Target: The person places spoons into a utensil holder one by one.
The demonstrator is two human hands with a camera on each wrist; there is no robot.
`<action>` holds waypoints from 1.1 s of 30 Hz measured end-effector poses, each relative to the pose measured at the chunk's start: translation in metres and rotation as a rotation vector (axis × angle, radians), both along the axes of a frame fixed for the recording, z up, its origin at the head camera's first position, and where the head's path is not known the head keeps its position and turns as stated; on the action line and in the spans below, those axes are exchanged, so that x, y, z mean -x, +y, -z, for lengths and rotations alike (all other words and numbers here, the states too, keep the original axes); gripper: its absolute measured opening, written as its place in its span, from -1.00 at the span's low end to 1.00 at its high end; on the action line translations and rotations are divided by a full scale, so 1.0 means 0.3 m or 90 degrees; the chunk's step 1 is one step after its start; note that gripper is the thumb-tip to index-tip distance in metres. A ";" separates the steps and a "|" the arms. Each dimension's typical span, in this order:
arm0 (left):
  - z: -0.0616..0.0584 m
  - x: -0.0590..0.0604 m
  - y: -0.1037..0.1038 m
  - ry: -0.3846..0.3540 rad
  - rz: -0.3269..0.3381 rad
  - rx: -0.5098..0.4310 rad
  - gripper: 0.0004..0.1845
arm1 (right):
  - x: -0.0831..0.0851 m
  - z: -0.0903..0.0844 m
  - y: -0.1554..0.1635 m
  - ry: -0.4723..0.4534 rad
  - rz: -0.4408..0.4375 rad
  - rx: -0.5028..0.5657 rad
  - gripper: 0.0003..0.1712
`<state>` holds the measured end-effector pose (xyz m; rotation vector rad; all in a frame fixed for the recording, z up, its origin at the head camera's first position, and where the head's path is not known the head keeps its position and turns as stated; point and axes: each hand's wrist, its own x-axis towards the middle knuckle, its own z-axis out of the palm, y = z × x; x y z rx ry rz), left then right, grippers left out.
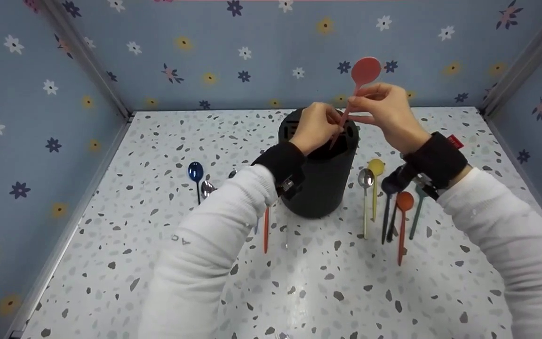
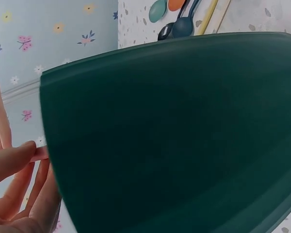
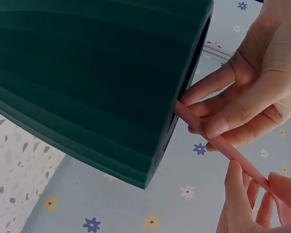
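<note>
Head view: both hands, left hand (image 1: 315,126) and right hand (image 1: 386,113), pinch pink spoon (image 1: 364,71), handle tip apparently inside dark holder (image 1: 320,181).

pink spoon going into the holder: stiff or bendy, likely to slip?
The pink spoon probably stays stiff: its thin stem looks straight while both hands pinch it. Likely light, since fingertips alone carry it. The smooth stem may slide through the fingers as it enters the holder.
</note>
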<state>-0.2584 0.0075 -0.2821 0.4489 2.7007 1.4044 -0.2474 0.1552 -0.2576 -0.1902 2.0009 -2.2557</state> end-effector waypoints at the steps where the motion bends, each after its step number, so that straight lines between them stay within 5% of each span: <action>1: 0.000 0.000 0.000 0.001 -0.001 0.001 -0.87 | 0.001 0.003 -0.001 -0.005 0.001 0.002 -0.69; 19: 0.023 0.001 0.003 0.006 -0.050 -0.030 -0.90 | 0.018 0.074 0.022 -0.072 -0.008 0.011 -0.74; 27: 0.035 -0.026 -0.020 -0.040 -0.058 -0.075 -0.92 | 0.004 0.104 0.110 -0.088 -0.015 -0.041 -0.65; 33: 0.026 -0.056 -0.056 -0.003 -0.042 -0.063 -0.89 | -0.003 0.132 0.162 -0.101 -0.015 -0.024 -0.62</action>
